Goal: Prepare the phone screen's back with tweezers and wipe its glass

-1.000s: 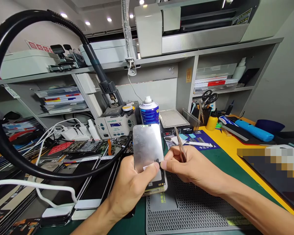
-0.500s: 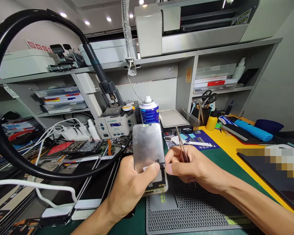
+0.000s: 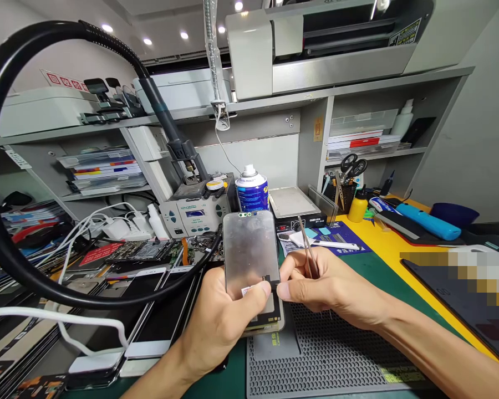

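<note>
A phone screen panel (image 3: 249, 244) with a silvery metal back is held upright, tilted back, above the workbench. My left hand (image 3: 228, 310) grips it from the left and below, its thumb across the lower part near a black flex piece. Behind the panel's lower end a second phone part shows, with small gold contacts. My right hand (image 3: 311, 280) has its thumb and index finger at the panel's lower right edge. Metal tweezers (image 3: 306, 244) stick up out of that hand, tucked among its fingers.
A grey perforated mat (image 3: 332, 354) lies under the hands. Phones and circuit boards (image 3: 141, 249) crowd the left. Behind stand a hot-air station (image 3: 197, 213), a spray can (image 3: 251, 191) and a heating plate (image 3: 293, 202). A black hose (image 3: 108, 302) loops at left.
The view has shifted very slightly. My right thumb has moved a little left against the panel's edge. Both hands keep nearly the same pose.
</note>
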